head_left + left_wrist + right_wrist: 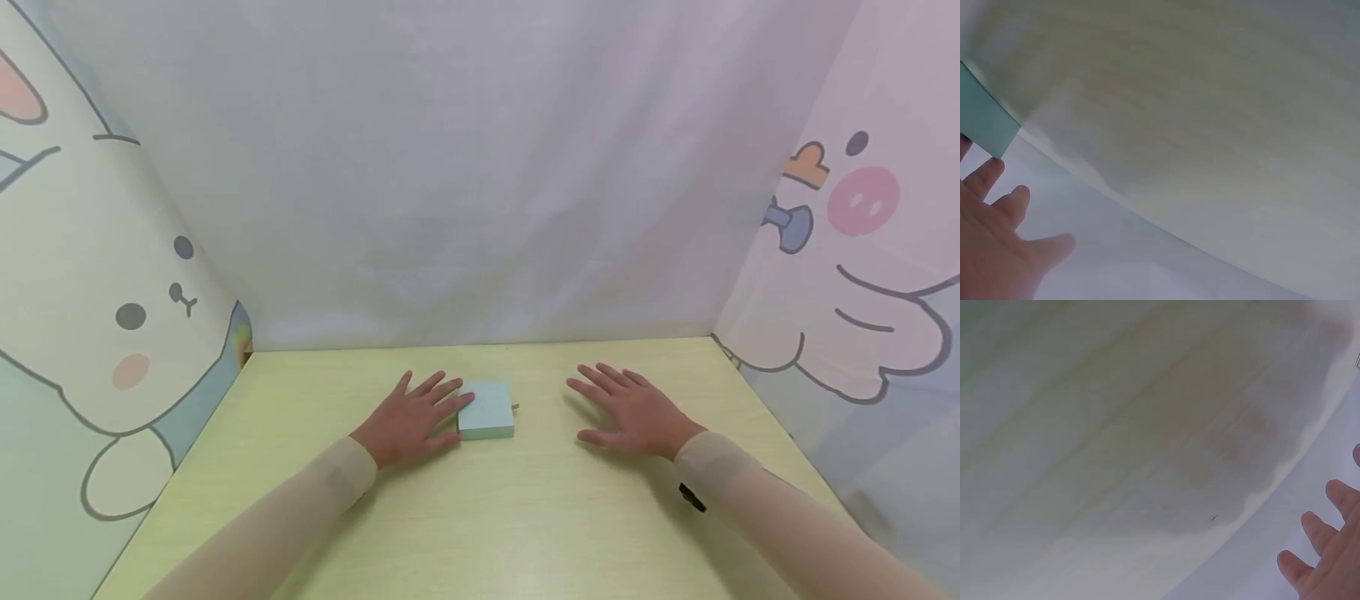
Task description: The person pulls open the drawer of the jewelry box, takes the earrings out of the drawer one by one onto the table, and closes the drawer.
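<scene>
A small, flat, pale blue-green box (487, 410) lies on the table, with a short orange-brown tab (515, 407) sticking out of its right side. My left hand (408, 423) is spread at the box's left edge, fingers extended, one fingertip overlapping its top; firm contact is hard to judge. In the left wrist view, a corner of the box (986, 119) shows beside the fingers of the left hand (994, 247). To the right of the box, my right hand (637, 418) hovers apart from it with spread fingers, holding nothing. Its fingertips also appear in the right wrist view (1319, 534).
The pale yellow wooden table (480, 517) ends at a hanging white curtain (480, 208) behind. Cloth with a rabbit drawing (112, 275) borders the left, and cloth with a bird drawing (847, 308) the right. A dark strap piece (692, 497) hangs under the right sleeve.
</scene>
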{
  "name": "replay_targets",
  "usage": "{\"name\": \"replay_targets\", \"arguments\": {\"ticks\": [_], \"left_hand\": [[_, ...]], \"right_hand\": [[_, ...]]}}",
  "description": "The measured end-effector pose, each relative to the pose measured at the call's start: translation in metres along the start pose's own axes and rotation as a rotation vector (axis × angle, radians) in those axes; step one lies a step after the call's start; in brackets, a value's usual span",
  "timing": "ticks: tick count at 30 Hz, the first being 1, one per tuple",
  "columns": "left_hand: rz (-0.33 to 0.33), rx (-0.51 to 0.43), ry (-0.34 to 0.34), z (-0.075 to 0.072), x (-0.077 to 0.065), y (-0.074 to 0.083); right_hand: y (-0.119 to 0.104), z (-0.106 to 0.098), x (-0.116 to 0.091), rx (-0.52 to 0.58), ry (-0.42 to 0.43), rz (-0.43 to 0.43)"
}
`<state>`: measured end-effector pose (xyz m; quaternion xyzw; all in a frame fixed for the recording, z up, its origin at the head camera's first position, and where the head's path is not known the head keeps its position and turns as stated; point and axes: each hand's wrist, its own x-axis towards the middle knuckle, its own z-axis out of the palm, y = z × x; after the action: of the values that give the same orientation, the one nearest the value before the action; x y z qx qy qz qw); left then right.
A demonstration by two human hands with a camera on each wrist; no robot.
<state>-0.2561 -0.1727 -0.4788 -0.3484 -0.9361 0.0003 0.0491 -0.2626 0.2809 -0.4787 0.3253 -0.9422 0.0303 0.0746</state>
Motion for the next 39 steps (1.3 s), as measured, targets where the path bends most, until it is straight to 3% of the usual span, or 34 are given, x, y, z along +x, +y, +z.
{"name": "replay_targets", "arguments": {"ticks": [19, 39], "left_hand": [[-0.056, -0.073, -0.047, -0.006, 0.004, 0.007], [-0.081, -0.139, -0.092, -0.009, 0.004, 0.009]], "right_hand": [[-0.023, 0.003, 0.027, 0.008, -0.012, -0.026], [-0.043, 0.01, 0.053, -0.122, 0.046, -0.085]]}}
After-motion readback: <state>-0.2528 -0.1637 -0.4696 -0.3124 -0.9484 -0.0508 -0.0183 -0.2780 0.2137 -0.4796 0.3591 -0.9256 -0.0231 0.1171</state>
